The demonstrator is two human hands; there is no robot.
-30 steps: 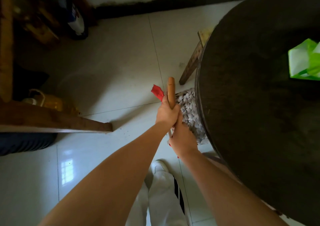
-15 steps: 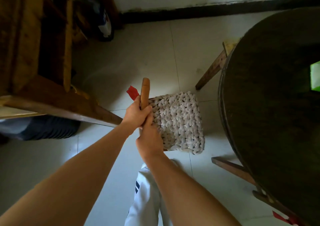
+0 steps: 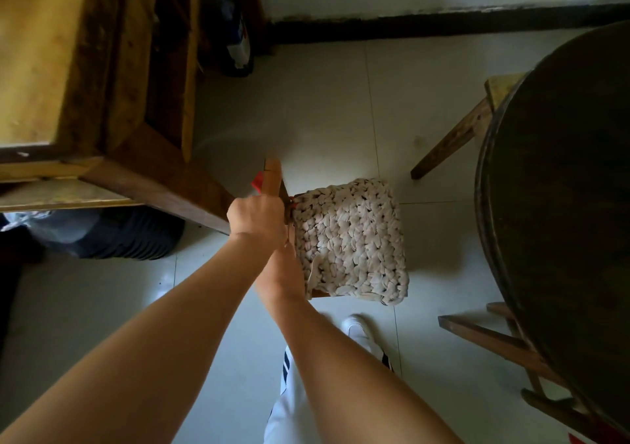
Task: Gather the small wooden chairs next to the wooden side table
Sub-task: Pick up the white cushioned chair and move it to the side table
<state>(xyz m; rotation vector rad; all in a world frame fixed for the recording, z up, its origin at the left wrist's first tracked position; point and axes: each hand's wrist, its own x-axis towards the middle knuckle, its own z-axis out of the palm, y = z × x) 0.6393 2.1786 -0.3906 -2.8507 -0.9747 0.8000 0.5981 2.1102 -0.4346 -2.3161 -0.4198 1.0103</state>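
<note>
A small wooden chair with a pale woven seat [image 3: 351,239] stands in the middle of the tiled floor. Its wooden backrest rail [image 3: 272,176] rises at the seat's left side, with a red scrap beside it. My left hand [image 3: 257,218] is closed around that rail. My right hand [image 3: 281,278] grips the same backrest just below, at the seat's left edge. The wooden side table [image 3: 102,78] stands at the upper left, its near leg close to my left hand. Another wooden chair [image 3: 456,136] sticks out from under the round table at the right.
A dark round table [image 3: 562,205] fills the right side, with wooden legs [image 3: 491,341] beneath it. A dark ribbed bin [image 3: 126,239] sits under the side table. A bag [image 3: 238,48] leans by the far wall. My white shoe [image 3: 361,331] is below the chair.
The chair has come out from under the round table and moved left toward the side table. Both hands stay on its backrest. The view has swung left.
</note>
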